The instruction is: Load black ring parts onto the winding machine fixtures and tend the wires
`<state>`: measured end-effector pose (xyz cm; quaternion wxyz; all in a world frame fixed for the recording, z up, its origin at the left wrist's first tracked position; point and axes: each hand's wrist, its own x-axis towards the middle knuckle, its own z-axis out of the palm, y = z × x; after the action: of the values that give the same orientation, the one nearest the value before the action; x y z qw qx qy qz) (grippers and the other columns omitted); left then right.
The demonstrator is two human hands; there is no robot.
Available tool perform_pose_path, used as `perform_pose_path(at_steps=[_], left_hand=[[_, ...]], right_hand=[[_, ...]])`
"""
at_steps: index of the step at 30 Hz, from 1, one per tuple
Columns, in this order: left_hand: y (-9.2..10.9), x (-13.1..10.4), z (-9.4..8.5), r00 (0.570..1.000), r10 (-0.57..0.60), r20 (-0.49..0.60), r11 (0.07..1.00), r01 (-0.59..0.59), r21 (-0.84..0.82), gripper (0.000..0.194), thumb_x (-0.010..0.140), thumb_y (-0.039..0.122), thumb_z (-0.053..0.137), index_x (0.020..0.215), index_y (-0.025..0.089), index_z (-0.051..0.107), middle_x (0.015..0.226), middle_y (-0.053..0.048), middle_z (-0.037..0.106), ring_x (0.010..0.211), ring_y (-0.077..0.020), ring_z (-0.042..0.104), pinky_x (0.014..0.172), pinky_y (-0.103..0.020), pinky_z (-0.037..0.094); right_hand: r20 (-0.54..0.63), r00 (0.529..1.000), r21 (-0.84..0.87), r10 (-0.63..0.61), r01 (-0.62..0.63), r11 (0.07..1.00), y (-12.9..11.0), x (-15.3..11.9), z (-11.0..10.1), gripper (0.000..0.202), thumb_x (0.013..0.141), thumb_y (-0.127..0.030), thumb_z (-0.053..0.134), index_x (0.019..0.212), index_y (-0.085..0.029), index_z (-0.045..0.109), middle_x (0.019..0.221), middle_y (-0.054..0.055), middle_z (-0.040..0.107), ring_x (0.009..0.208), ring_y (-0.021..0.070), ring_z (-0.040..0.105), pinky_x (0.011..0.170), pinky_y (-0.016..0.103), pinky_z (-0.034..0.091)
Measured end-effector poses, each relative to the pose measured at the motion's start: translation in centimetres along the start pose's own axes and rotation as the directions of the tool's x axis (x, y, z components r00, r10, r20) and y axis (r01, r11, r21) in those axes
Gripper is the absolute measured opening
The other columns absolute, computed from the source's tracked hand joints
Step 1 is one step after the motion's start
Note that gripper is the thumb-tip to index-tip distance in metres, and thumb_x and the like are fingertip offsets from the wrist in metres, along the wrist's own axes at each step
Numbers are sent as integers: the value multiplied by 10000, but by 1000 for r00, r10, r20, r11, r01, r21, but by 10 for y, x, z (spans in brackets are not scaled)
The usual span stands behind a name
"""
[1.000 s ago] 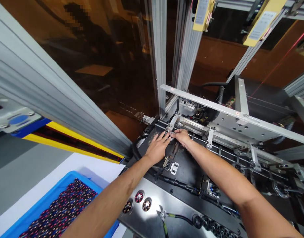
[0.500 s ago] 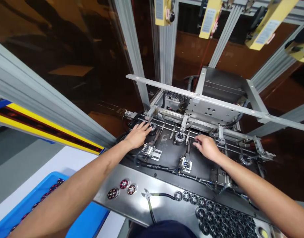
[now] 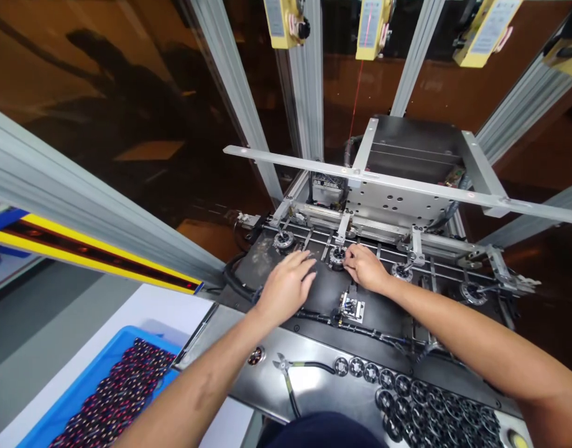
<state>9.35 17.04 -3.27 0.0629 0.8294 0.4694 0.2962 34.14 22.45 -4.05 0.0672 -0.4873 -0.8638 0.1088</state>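
My right hand (image 3: 366, 269) is at the second fixture from the left on the machine bed, its thumb and fingers pinched at the rim of a round motor stator (image 3: 337, 256). The fingertips partly cover that stator. My left hand (image 3: 288, 285) hovers over the dark bed plate, palm down, fingers stretched and thumb apart, holding nothing. Beyond it, another stator (image 3: 283, 240) sits in the leftmost fixture. To the right of my right hand are a third round stator (image 3: 401, 271) and a fourth (image 3: 473, 292) in their fixtures.
Side cutters (image 3: 286, 367) lie on the steel ledge (image 3: 314, 398) beside one copper-wound stator (image 3: 256, 355) and many bare stators (image 3: 421, 398). A blue tray (image 3: 122, 339) of wound stators stands left. A metal bar (image 3: 407, 185) crosses above the bed; yellow units (image 3: 373, 31) hang overhead.
My left hand has left the leftmost fixture, coming right and nearer to me. My right hand has moved left onto the second fixture's stator. The camera view has shifted slightly.
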Motion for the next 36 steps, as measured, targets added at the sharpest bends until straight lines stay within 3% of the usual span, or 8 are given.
perform_pose_path(at_steps=[3,7,11,14,20,29,32,36], left_hand=[[8,6,36,991,-15,131,1000,12,22,400,919,186,529,1296,76,604,1429,-122,485,1330,-294,431,1135,-427,397],[12,18,69,963,-18,270,997,-5,83,582,921,209,541,1467,67,398,1580,-106,225,1446,-334,228,1149,-488,354],[11,22,82,952,15,306,993,-49,106,612,913,203,552,1489,108,368,1598,-92,165,1458,-345,184,1147,-526,330],[10,23,83,947,15,321,988,-64,141,620,906,202,558,1489,115,368,1594,-91,184,1456,-343,192,1143,-530,328],[15,26,78,932,25,361,978,-97,184,621,878,203,535,1473,101,391,1581,-97,229,1455,-314,212,1143,-524,319],[25,35,69,910,8,415,976,-96,193,746,736,146,579,1454,52,398,1554,-160,265,1433,-326,270,1140,-560,298],[26,35,69,908,5,419,977,-93,189,772,717,115,602,1456,43,392,1552,-159,273,1430,-344,269,1141,-571,295],[18,31,69,910,15,414,987,-79,139,792,721,78,616,1477,84,379,1573,-101,238,1445,-354,235,1139,-564,321]], right_hand=[[-17,973,106,231,-228,968,2,3,0,84,842,-125,600,816,-95,673,1146,108,560,1071,181,494,979,341,383],[147,815,196,561,-580,791,10,25,6,65,807,-136,658,772,-83,643,868,60,634,861,145,595,815,307,492],[276,629,197,727,-777,598,24,50,10,179,731,-181,758,732,-74,615,677,16,592,639,109,571,652,262,500],[222,558,215,800,-828,518,30,58,7,183,783,-210,723,744,-71,611,732,53,609,711,131,598,705,285,504],[195,658,475,727,-712,517,22,51,0,363,788,-358,748,1019,-95,654,921,47,659,815,132,613,815,307,504],[274,668,499,692,-714,491,14,58,5,302,745,-186,768,995,-69,644,930,64,659,804,129,613,804,297,504],[177,742,449,647,-645,618,-2,42,-21,365,741,-209,774,1049,-65,642,1017,95,658,905,156,611,858,311,477],[99,881,391,463,-462,796,-17,-31,-85,157,767,-213,737,898,-137,698,868,7,673,804,110,597,760,210,427]])
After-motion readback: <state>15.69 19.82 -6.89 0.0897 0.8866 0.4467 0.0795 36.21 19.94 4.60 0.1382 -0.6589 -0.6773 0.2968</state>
